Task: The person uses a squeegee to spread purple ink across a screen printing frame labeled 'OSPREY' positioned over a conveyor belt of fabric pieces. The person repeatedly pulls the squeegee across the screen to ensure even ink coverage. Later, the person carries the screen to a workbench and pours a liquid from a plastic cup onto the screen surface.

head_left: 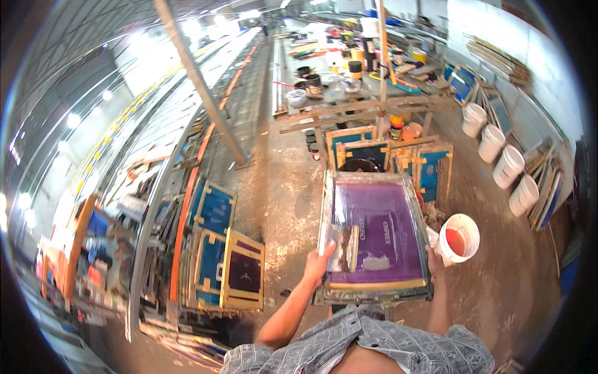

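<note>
In front of my body is a screen-printing frame (pixel 405 206) with purple mesh, tilted slightly and held by its two side edges. My left hand (pixel 317 263) closes round its left edge, thumb on top beside a squeegee (pixel 352 248) that lies on the mesh. My right hand (pixel 435 260) grips the right edge, its fingers partly hidden by the frame. Pale smears and light printed lettering show on the purple mesh. Just right of my right hand stands a white bucket (pixel 460 238) with orange-red liquid inside; a small white thing (pixel 431 237) sits between them.
Blue-meshed frames (pixel 431 174) lean beyond the held one, under a wooden rail (pixel 367 112). More frames (pixel 243 271) stand at left beside a long printing table (pixel 187 206). White buckets (pixel 492 143) line the right side. Tubs and tools crowd a far table (pixel 311 84). A slanted post (pixel 202 81) rises left.
</note>
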Tool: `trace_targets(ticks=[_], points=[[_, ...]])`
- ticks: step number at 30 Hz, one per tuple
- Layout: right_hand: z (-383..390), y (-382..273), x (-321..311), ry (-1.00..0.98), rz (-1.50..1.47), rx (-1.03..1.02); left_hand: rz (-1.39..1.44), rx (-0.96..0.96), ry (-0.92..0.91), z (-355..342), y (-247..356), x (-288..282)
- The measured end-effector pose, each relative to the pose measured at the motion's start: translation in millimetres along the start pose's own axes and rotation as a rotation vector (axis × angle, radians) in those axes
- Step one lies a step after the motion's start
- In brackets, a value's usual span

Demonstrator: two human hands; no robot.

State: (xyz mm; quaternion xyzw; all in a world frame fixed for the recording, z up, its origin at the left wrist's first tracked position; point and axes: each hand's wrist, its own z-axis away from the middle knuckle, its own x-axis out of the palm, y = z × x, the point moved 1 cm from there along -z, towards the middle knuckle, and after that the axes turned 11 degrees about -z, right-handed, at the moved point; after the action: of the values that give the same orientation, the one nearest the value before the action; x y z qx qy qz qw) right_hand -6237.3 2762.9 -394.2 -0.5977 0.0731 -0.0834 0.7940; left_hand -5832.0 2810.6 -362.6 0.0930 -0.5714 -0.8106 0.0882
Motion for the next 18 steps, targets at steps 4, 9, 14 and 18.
trace_targets(ticks=[4, 9, 14, 18], points=[[-46, -24, 36, 0.061, -0.068, 0.072, -0.012, -0.029, -0.081, -104, 56, -7], [-76, -100, 132, 0.294, -0.105, -0.098, -0.059, -0.021, -0.243, -236, 132, -14], [-176, -51, 184, 0.356, -0.218, -0.056, -0.057, -0.022, -0.487, -404, 140, -23], [-228, -82, 268, 0.542, -0.091, -0.072, -0.154, 0.041, -0.491, -518, 151, -41]])
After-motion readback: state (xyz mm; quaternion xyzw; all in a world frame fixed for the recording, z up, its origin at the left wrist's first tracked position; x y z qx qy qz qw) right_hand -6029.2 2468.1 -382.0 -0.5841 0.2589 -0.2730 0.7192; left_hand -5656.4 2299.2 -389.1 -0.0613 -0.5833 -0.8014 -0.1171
